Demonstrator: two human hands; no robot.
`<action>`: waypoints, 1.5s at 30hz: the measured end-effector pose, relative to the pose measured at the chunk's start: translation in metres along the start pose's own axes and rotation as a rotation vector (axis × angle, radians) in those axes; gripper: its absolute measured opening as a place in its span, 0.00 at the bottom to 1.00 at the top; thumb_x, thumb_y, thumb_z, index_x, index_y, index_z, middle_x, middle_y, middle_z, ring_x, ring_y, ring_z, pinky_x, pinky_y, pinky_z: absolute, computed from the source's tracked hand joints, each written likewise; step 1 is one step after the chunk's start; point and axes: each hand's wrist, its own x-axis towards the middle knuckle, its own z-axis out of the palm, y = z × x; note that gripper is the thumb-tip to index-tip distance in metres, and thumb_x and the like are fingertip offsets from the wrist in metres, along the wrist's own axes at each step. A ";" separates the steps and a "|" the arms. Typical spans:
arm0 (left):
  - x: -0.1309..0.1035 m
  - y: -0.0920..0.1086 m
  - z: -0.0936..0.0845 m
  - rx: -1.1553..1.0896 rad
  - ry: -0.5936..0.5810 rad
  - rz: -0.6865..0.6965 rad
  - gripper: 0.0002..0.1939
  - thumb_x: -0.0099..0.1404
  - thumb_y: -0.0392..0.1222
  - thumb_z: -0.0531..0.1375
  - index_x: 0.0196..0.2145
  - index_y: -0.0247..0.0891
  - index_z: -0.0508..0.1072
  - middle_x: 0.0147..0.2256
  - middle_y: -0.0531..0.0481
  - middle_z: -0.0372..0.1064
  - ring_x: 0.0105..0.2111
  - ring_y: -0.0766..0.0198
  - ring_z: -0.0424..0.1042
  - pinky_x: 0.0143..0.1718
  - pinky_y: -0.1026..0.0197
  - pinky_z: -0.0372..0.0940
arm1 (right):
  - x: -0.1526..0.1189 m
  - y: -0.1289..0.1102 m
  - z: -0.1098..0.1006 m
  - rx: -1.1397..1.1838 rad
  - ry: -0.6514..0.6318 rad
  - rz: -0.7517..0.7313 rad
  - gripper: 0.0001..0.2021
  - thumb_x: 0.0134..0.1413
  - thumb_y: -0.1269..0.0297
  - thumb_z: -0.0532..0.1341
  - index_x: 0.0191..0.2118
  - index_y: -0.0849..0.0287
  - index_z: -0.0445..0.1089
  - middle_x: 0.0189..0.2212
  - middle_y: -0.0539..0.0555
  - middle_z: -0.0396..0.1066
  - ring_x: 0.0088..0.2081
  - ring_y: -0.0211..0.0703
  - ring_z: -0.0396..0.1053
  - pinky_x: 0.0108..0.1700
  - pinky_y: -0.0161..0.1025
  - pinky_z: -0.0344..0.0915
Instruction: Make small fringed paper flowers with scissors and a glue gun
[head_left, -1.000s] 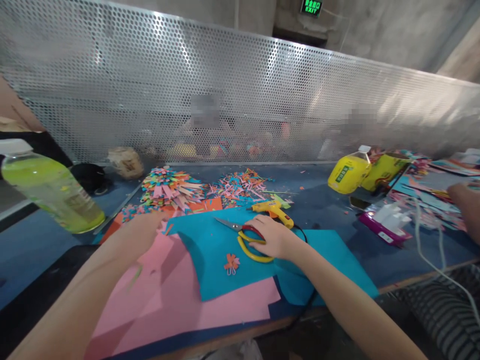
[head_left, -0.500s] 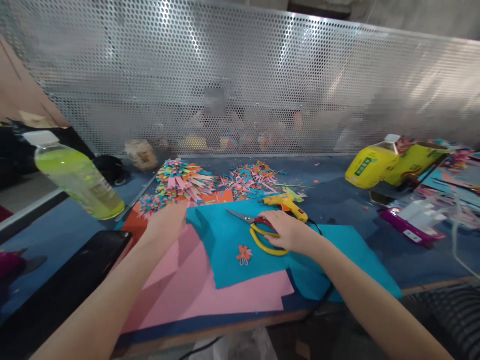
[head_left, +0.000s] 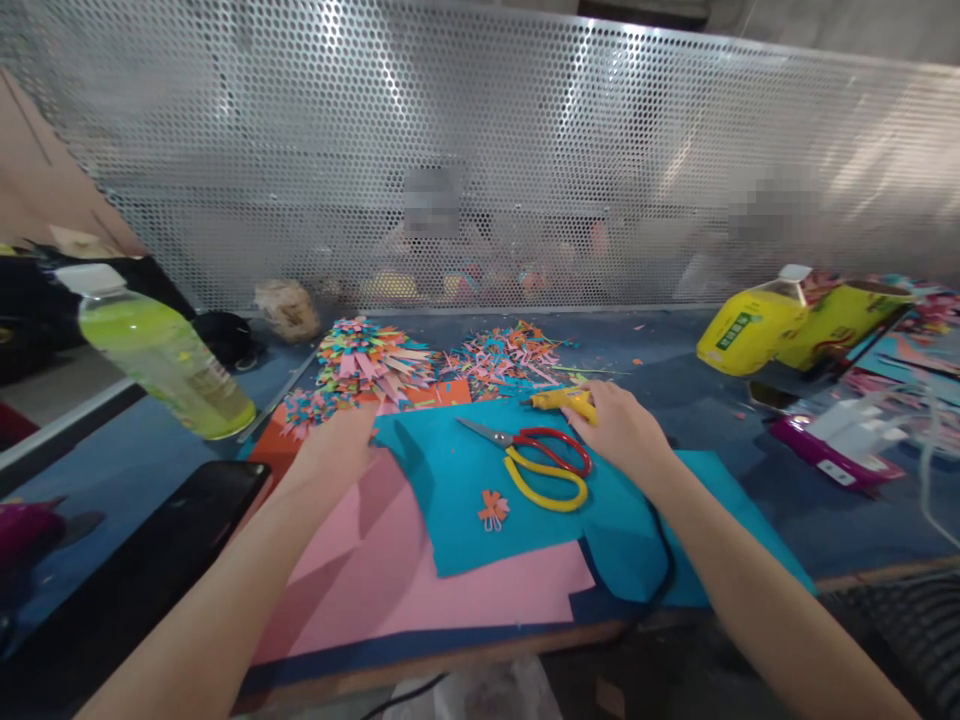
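Note:
My right hand [head_left: 621, 428] grips a yellow hot glue gun [head_left: 553, 398] by its handle end, nozzle pointing left. Just below it, scissors [head_left: 546, 470] with one red and one yellow handle lie on a blue sheet [head_left: 427, 490]. Near them sits a small orange and pink paper flower [head_left: 494, 511]. My left hand [head_left: 339, 445] is at the blue sheet's left edge, beside a heap of fringed paper pieces [head_left: 367, 360]; its fingertips are hidden or blurred. A large pink sheet [head_left: 397, 590] lies under the blue one.
A tangle of paper scraps [head_left: 506, 358] lies at the back middle. A bottle of green drink [head_left: 169, 360] leans at the left, near a black phone-like slab [head_left: 150, 560]. To the right are a yellow bottle [head_left: 750, 330] and a purple device [head_left: 829, 455]. Perforated metal [head_left: 510, 130] closes off the back.
My right hand has let go of the scissors, leaving them on the blue sheet, and moved up and right onto the glue gun. My left hand has hardly moved.

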 end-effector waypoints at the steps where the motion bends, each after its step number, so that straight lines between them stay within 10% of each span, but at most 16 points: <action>1: 0.001 0.000 0.001 0.034 0.019 -0.009 0.19 0.56 0.35 0.51 0.46 0.34 0.63 0.38 0.33 0.70 0.42 0.44 0.70 0.36 0.51 0.62 | 0.001 0.001 0.004 -0.051 -0.035 0.030 0.22 0.52 0.51 0.54 0.45 0.66 0.63 0.40 0.66 0.67 0.42 0.56 0.65 0.40 0.46 0.62; 17: 0.000 -0.009 -0.012 0.196 0.067 -0.021 0.24 0.58 0.41 0.51 0.53 0.34 0.60 0.40 0.33 0.71 0.42 0.45 0.70 0.36 0.53 0.63 | 0.009 0.008 0.020 -0.104 -0.248 0.126 0.26 0.50 0.46 0.53 0.43 0.67 0.63 0.40 0.68 0.65 0.41 0.60 0.66 0.34 0.45 0.64; 27: 0.006 0.003 0.001 0.261 0.071 -0.040 0.26 0.58 0.32 0.47 0.55 0.35 0.55 0.37 0.33 0.72 0.38 0.45 0.72 0.34 0.51 0.64 | 0.013 0.016 0.018 0.056 0.122 0.227 0.22 0.50 0.51 0.54 0.43 0.65 0.58 0.38 0.64 0.62 0.33 0.50 0.67 0.28 0.39 0.61; 45: 0.006 0.002 0.001 0.220 0.099 -0.057 0.31 0.59 0.37 0.49 0.60 0.36 0.46 0.37 0.36 0.72 0.38 0.46 0.72 0.33 0.53 0.64 | 0.009 0.011 0.013 0.172 0.133 0.174 0.19 0.48 0.53 0.57 0.40 0.63 0.58 0.39 0.62 0.61 0.36 0.49 0.65 0.33 0.39 0.62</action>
